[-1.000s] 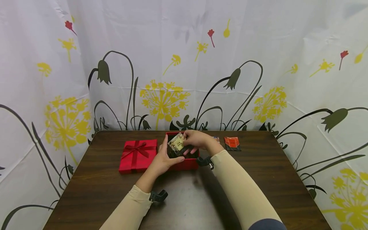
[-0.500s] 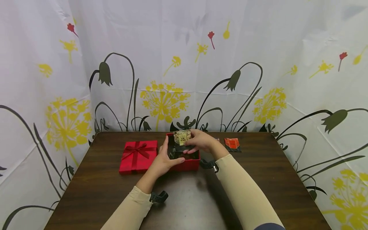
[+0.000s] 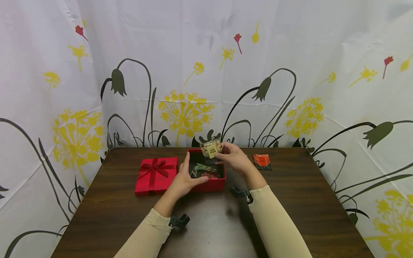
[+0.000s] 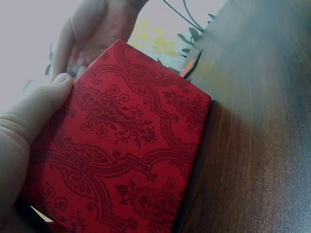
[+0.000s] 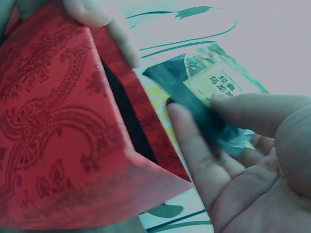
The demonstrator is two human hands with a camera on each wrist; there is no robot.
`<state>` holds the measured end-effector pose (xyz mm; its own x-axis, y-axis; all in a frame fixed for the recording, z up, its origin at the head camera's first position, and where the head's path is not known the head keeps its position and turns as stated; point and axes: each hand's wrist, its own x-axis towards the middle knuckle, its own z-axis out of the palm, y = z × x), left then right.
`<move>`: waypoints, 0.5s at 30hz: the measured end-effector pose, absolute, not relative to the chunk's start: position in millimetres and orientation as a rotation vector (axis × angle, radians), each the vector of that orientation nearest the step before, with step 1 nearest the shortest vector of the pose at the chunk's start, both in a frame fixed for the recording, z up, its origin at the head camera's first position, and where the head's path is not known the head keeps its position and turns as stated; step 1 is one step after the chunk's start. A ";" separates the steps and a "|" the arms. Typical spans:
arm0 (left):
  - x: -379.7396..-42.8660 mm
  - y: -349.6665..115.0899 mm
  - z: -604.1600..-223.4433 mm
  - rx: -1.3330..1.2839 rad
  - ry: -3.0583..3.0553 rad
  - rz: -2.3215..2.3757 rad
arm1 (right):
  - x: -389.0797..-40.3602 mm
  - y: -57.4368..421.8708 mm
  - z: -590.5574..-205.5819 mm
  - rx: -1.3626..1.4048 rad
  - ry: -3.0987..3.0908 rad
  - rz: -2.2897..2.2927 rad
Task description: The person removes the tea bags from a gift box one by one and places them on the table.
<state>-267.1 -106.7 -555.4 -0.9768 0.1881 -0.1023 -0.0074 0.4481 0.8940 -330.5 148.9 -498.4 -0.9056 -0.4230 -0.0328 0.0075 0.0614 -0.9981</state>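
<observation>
My right hand pinches an oolong tea sachet between thumb and fingers, above the back of an open red gift box. In the right wrist view the sachet is dark with a pale yellow label, and it is clear of the box's rim. My left hand holds the box at its left side, thumb over the front rim and fingers along the left wall. More sachets, green and reddish, lie inside the box. Paisley-like patterning covers the box wall in the left wrist view.
The red lid with a ribbon bow lies on the dark wooden table, left of the box. To the right is an orange and black sachet. A floral curtain hangs behind the table.
My right hand has raised the oolong tea sachet out of the box and moved slightly right, uncovering the sachets inside. The left hand stays on the box.
</observation>
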 end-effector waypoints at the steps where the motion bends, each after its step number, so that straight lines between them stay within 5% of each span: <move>1: -267.2 -107.1 -555.6 0.154 2.508 1.554 | -328.1 151.7 -496.6 -0.427 2.061 -1.932; 15: -265.4 -106.0 -554.0 0.151 2.509 1.574 | -281.8 198.7 -475.1 -0.460 2.237 -2.214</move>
<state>-265.4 -106.0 -554.0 -0.9795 0.1780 -0.0942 -0.0074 0.4358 0.9000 -281.8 198.7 -475.1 -0.9575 -0.1757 0.2289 -0.2307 -0.0102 -0.9730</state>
